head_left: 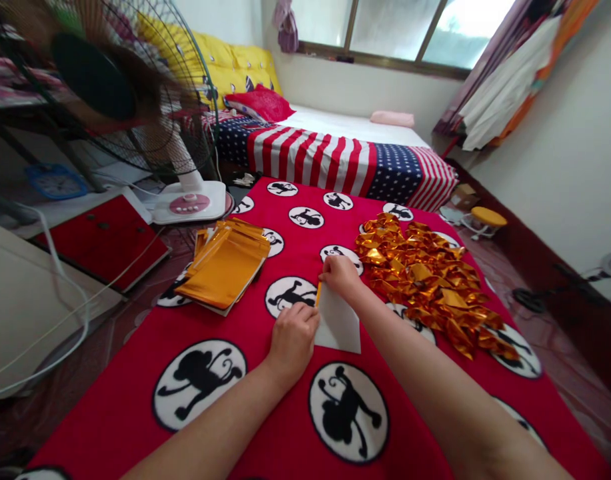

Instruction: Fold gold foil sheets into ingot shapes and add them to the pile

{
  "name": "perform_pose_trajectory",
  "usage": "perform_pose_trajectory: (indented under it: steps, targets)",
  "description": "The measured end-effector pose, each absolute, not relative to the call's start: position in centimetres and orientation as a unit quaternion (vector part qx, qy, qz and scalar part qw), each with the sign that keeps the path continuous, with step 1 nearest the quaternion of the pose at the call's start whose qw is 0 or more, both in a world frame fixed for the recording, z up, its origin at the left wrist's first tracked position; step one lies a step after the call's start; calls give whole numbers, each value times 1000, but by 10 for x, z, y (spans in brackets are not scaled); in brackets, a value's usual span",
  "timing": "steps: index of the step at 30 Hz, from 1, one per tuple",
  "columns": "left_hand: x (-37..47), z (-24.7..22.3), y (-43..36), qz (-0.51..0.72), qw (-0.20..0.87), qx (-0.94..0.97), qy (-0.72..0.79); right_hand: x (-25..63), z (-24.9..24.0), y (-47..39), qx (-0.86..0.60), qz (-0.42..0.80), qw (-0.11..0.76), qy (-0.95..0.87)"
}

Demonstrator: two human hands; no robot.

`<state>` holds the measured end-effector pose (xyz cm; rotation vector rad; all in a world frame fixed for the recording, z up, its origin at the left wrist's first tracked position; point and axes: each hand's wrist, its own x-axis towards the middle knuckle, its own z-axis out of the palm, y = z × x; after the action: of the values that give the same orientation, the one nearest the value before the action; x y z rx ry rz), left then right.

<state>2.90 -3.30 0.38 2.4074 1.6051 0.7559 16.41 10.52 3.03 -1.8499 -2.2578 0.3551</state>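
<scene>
A sheet of paper (338, 327) lies white side up on the red monkey-print cloth (265, 420), with a narrow gold strip folded over along its left edge. My left hand (294, 333) has its fingers closed at the near end of that strip. At the far end, my right hand (341, 275) pinches the same folded edge. Left of my hands rests a stack of gold foil paper (228, 263), its sheets slightly fanned. A heap of folded gold foil pieces (430, 277) spreads over the cloth on the right.
A running fan (190, 200) stands beyond the cloth at the left, near a red panel (102, 240) and a white cable (60, 260). Behind is a bed with a flag-pattern cover (315, 157). A small yellow stool (488, 216) stands at the right wall.
</scene>
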Motion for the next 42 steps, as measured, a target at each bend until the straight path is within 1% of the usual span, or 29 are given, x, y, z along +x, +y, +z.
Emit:
perform_pose_trajectory:
  steps: [5, 8, 13, 15, 17, 21, 24, 26, 29, 36, 42]
  targets:
    - [29, 2, -34, 256, 68, 804, 532, 166, 31, 103, -643, 100, 155, -744]
    - [28, -1, -34, 272, 83, 802, 526, 167, 29, 86, -622, 129, 154, -757]
    - [20, -5, -18, 391, 177, 744, 511, 169, 21, 69, -609, 167, 137, -763]
    - [15, -4, -2, 414, 190, 727, 514, 169, 19, 69, -609, 171, 133, -763]
    - [10, -1, 17, 393, 195, 732, 521, 169, 19, 71, -609, 172, 128, -763]
    - [9, 8, 50, 281, 203, 773, 531, 168, 21, 72, -607, 175, 118, -766]
    - [12, 16, 64, 204, 198, 783, 553, 169, 23, 69, -604, 175, 115, -769]
    - [15, 19, 67, 176, 192, 776, 575, 168, 24, 66, -602, 174, 114, -771]
    - [17, 21, 68, 156, 187, 773, 586, 167, 24, 60, -595, 177, 110, -776]
    - [18, 23, 66, 151, 179, 770, 594, 164, 26, 48, -565, 195, 99, -796]
    - [18, 23, 68, 154, 191, 772, 587, 165, 20, 34, -559, 212, 115, -793]
